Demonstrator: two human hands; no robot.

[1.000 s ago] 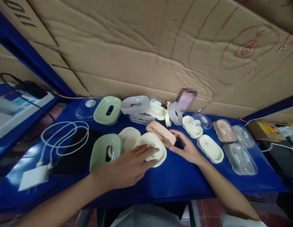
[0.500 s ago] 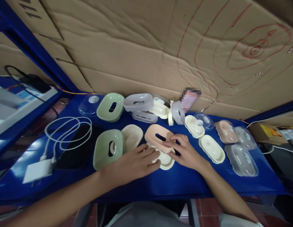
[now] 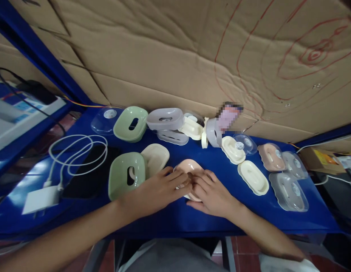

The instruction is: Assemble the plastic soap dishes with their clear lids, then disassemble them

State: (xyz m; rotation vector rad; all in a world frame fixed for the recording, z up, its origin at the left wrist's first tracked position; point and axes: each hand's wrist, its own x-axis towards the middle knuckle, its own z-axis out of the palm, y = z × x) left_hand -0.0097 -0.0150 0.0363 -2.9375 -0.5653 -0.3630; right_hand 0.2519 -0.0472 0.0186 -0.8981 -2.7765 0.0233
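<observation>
A peach soap dish (image 3: 190, 164) stands in front of me between my two hands, with a sliver of a cream tray showing beneath it. My left hand (image 3: 166, 189) has its fingers curled over the dish's left side and front. Round its right side my right hand (image 3: 213, 194) is closed, the fingers reaching into the dish and the thumb low at the front edge. The fingertips of both hands meet over the middle of the dish and hide its slot. Left of my left hand are a green soap dish (image 3: 115, 175) and a cream tray (image 3: 158, 156).
Along the back of the blue table (image 3: 189, 223) stand another green dish (image 3: 125, 124), grey dishes (image 3: 165, 120) and a phone (image 3: 229, 115). Cream trays (image 3: 253, 177) and clear-lidded dishes (image 3: 288, 192) lie right. A white charger (image 3: 40, 200) with coiled cable lies left. Cardboard (image 3: 152, 56) rises behind.
The peach dish has moved down toward me and turned, covering most of the cream tray. My right hand has shifted left and lower around it, and my left hand has closed in from the left.
</observation>
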